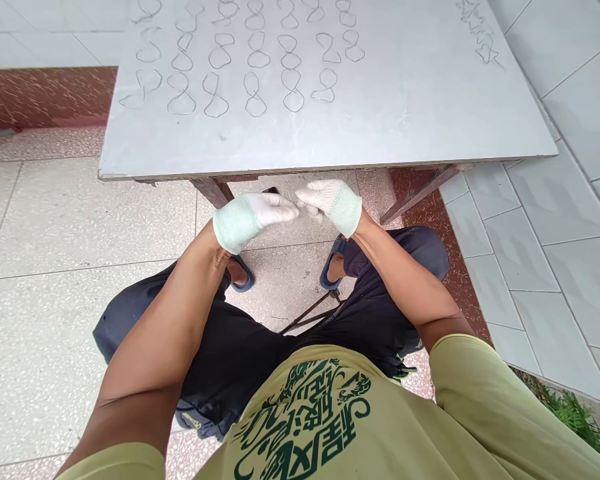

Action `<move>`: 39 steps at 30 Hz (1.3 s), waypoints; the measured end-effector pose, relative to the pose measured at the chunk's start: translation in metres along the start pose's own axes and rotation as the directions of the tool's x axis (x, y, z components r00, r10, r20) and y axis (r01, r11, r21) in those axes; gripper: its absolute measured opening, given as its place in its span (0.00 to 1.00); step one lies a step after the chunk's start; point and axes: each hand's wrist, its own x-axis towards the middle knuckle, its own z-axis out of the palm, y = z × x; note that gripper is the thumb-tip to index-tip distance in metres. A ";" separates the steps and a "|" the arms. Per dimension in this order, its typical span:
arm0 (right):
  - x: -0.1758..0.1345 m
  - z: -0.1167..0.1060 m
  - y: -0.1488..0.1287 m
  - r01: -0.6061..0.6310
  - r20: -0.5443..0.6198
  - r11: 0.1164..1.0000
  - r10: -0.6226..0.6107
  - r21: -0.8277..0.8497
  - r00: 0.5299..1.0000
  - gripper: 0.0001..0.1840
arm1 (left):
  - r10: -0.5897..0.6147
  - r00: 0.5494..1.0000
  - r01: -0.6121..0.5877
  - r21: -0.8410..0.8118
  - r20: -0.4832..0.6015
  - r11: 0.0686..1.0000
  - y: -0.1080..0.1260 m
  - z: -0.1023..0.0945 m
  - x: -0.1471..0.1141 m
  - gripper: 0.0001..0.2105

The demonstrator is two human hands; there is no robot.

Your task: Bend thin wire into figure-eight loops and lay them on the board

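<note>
My left hand [271, 209] and my right hand [323, 196] both wear white gloves with pale green cuffs. They meet just below the table's front edge, fingertips almost touching. Between them shows a thin bent piece of wire [287, 194], small and faint, pinched in the fingers of both. The fingers partly cover it, so its full shape is hidden. On the tabletop beyond lie several thin wires twisted into figure-eight loops [291, 69], set out in rough rows.
The white tabletop [405, 127] spans the view ahead. At its far right lies a bundle of wire bent into pointed, star-like shapes [480, 33]. Wooden table legs [420, 193] stand below. A dark object [270, 190] shows behind my left hand. Tiled wall [580, 267] runs along the right.
</note>
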 end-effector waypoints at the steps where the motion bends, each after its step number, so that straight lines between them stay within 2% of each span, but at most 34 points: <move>1: 0.001 0.001 0.001 0.002 -0.014 1.000 -0.002 0.025 1.000 0.21 | -0.012 1.000 0.012 -0.012 0.014 1.000 -0.003 0.001 0.001 0.06; 4: 0.004 0.003 0.005 -0.009 -0.036 0.999 0.011 0.052 0.999 0.22 | -0.021 1.000 0.021 -0.127 -0.004 0.992 -0.010 0.006 0.005 0.12; 10: 0.006 -0.004 0.006 0.022 -0.046 1.000 -0.022 -0.002 0.999 0.21 | 0.027 0.991 0.029 -0.408 0.130 0.913 -0.016 0.009 0.016 0.25; 13: 0.007 -0.009 0.008 0.058 -0.060 0.991 -0.066 -0.122 0.996 0.19 | 0.025 0.991 0.029 -0.390 0.133 0.920 -0.014 0.008 0.015 0.25; 16: 0.009 -0.012 0.010 0.113 -0.025 0.965 -0.123 -0.238 0.992 0.18 | -0.017 0.994 0.047 -0.289 0.103 0.956 -0.008 0.006 0.010 0.20; 20: 0.007 -0.014 0.007 0.103 -0.007 0.957 -0.109 -0.271 0.994 0.19 | -0.051 0.996 0.065 -0.218 0.067 0.974 0.000 0.002 0.001 0.15; 23: 0.004 -0.015 0.002 0.103 0.009 0.959 -0.104 -0.265 0.995 0.19 | -0.011 0.998 0.029 -0.290 0.064 0.957 0.006 0.000 -0.003 0.17; 26: 0.003 -0.016 0.001 0.103 0.035 0.960 -0.097 -0.260 0.995 0.18 | 0.034 0.999 -0.040 -0.295 -0.028 0.955 0.010 0.002 -0.007 0.18; 29: 0.001 -0.016 0.001 0.111 0.059 0.961 -0.099 -0.254 0.993 0.19 | 0.034 0.989 -0.059 -0.174 -0.145 0.983 0.013 0.007 -0.009 0.12; 32: -0.004 -0.011 -0.002 0.119 0.060 0.966 -0.108 -0.228 0.992 0.21 | 0.044 0.976 -0.079 -0.159 -0.213 0.984 0.009 0.013 -0.006 0.09; 36: -0.006 0.001 -0.001 0.132 -0.020 0.974 -0.138 -0.182 0.990 0.21 | 0.079 0.960 -0.165 -0.314 -0.268 0.935 -0.001 0.021 0.002 0.11; 39: -0.005 0.010 0.007 0.170 -0.144 0.978 -0.186 -0.117 0.972 0.19 | 0.048 0.944 -0.216 -0.502 -0.326 0.838 -0.005 0.030 0.007 0.08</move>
